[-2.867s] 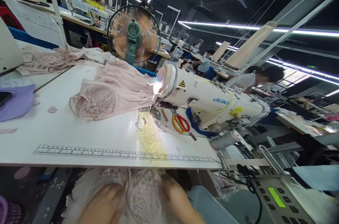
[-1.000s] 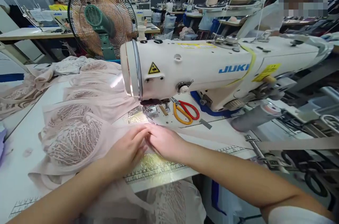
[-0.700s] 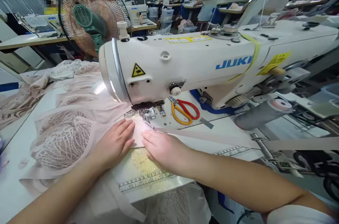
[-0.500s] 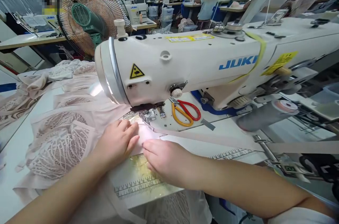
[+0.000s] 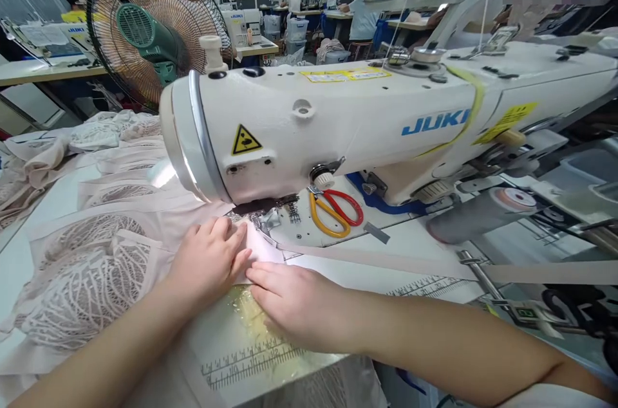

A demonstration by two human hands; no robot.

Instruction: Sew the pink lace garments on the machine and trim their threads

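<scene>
Pale pink fabric [image 5: 263, 250] under flat left hand [image 5: 207, 257] and nearby right hand [image 5: 297, 302], right grip unclear. Just beyond, sewing machine [image 5: 299, 131], with scissors [image 5: 333, 212] beneath its arm.

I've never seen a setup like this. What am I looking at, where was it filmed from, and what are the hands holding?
There is no robot here: a person works with two bare hands. The view comes from a camera worn on the head, looking forward and down.

The big white machine is a sewing machine marked JUKI. On the white table, the left hand lies on pale pink fabric near the needle area. The right hand is at the fabric's near edge; whether its fingers pinch it is unclear.

Lacy fabric lies to the left. Scissors with orange and red handles lie under the machine's arm. A large fan stands behind.
</scene>
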